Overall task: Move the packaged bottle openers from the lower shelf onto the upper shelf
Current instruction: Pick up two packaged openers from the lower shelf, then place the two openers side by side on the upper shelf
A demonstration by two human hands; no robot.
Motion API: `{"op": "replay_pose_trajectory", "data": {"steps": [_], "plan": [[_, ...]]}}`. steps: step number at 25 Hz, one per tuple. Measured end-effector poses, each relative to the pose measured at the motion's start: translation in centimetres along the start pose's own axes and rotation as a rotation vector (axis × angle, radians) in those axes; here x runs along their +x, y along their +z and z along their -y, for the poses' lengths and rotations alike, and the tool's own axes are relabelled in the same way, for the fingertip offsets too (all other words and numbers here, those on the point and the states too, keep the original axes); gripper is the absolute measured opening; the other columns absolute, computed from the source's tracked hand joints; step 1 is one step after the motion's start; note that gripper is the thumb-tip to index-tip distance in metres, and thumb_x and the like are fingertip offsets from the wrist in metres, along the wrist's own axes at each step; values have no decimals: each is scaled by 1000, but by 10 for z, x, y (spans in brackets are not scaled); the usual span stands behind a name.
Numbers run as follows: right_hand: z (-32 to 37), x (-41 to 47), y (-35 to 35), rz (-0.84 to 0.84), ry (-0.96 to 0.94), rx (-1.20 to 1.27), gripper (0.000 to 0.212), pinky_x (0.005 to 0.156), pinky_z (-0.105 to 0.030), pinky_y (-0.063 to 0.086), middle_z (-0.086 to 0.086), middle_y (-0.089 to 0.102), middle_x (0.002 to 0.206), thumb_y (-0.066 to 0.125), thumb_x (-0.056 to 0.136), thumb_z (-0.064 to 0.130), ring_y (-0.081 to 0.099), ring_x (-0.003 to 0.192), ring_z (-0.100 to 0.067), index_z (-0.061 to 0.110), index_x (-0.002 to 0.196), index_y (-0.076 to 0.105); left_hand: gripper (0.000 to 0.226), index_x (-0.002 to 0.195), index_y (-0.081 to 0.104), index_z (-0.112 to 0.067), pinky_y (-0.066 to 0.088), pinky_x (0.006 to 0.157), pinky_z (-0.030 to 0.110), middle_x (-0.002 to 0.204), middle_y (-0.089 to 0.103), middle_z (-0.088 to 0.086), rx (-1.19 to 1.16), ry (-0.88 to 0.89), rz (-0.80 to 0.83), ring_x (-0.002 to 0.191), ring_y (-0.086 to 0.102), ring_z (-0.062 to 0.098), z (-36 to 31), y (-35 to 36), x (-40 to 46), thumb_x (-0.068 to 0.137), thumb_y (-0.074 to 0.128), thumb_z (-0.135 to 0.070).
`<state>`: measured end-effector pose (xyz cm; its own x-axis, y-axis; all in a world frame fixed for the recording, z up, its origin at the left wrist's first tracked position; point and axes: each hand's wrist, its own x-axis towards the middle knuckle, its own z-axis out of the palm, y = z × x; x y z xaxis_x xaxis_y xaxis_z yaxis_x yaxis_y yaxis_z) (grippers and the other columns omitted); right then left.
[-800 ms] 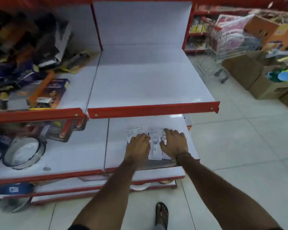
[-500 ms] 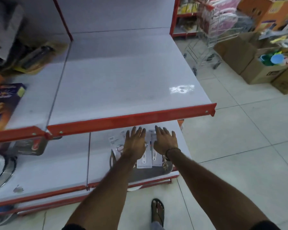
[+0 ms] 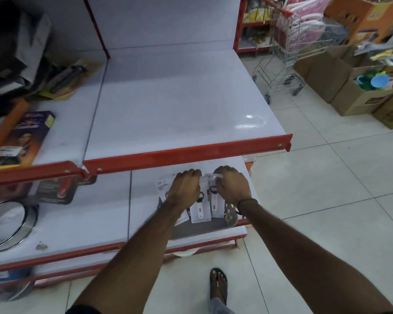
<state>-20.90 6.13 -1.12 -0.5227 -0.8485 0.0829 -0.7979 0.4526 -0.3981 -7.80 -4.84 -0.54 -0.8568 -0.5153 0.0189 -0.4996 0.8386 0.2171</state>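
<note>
Several packaged bottle openers [image 3: 199, 211], white-handled tools on white cards, lie fanned out on the lower shelf [image 3: 145, 223], over a grey perforated tray [image 3: 230, 217]. My left hand [image 3: 184, 188] has its fingers curled around the top edges of the left cards. My right hand [image 3: 232, 186] grips the top edge of the right cards. The cards hang tilted from both hands, their lower ends close to the tray. The white upper shelf [image 3: 182, 105] with its red front rail [image 3: 186, 155] juts out just above and beyond my hands.
The left bay holds a rolling-pin package [image 3: 16, 137], dark boxes and a round metal sieve [image 3: 7, 225] lower down. To the right stand a wire shopping cart [image 3: 288, 41] and cardboard boxes [image 3: 361, 96] on the tiled floor. My sandalled foot [image 3: 218, 286] is below.
Both hands went from lying flat with spread fingers on the cards to curled grips on their top edges, and the cards now tilt up. My view shifted closer and left.
</note>
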Motion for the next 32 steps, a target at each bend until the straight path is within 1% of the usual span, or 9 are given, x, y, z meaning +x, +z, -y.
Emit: {"op": "replay_pose_trajectory", "data": {"steps": [3,6,9,14,18,22,27,30,32], "plan": [[18,-34,-16,-3,-7,84,18,83,-32,60,-6,72,111,58,92,29,69,92,-25,19,107,61,27,119,56,-9,59,74,36,113,72,13,-78,-60,2,85,71,31,-12,-20,-37,93,59,-14],[37,-56,-39,-57,-95,73,14,80,-34,58,-5,71,107,56,93,20,67,87,-25,18,107,58,33,121,54,-9,55,85,35,118,69,13,-51,-7,-31,94,67,29,-20,-47,-66,91,64,-17],[66,-66,-83,-188,-209,61,21,71,-28,45,-6,69,109,51,92,10,64,91,-27,13,111,59,32,121,57,-6,52,89,41,117,68,14,-14,63,-213,99,64,30,-22,-100,-92,89,63,-7],[129,-49,-164,-359,-365,149,25,78,-37,49,-8,67,110,44,91,13,60,95,-26,13,112,58,23,107,59,-4,43,84,45,104,64,15,12,94,-547,96,57,35,4,-209,-104,85,52,1],[171,-1,-201,-326,-349,256,22,75,-38,49,-8,65,104,42,91,14,58,91,-26,19,109,54,20,98,61,-1,44,77,45,97,66,22,37,-10,-679,90,58,40,38,-274,-82,83,49,3],[196,49,-213,-267,-315,274,23,71,-34,46,-9,67,106,40,91,10,60,91,-28,17,107,54,14,83,59,0,42,62,39,80,65,22,36,-107,-673,74,60,39,65,-296,-49,78,47,5],[199,106,-200,-224,-282,281,23,79,-39,52,-11,67,112,42,91,10,61,95,-31,16,109,56,14,88,60,0,43,63,39,83,66,21,-44,-145,-672,77,60,37,94,-282,3,81,48,1],[192,130,-180,-145,-192,249,25,85,-40,51,-8,69,109,41,90,10,63,96,-30,16,109,56,20,105,59,-4,46,83,43,104,64,19,-122,-252,-511,100,59,36,104,-257,29,89,47,-2],[187,137,-162,-68,-155,206,28,92,-42,49,-5,72,107,40,87,12,65,96,-28,18,110,55,29,116,57,-9,38,97,49,118,59,17,-108,-297,-356,115,51,36,110,-238,38,92,43,-5]]}}
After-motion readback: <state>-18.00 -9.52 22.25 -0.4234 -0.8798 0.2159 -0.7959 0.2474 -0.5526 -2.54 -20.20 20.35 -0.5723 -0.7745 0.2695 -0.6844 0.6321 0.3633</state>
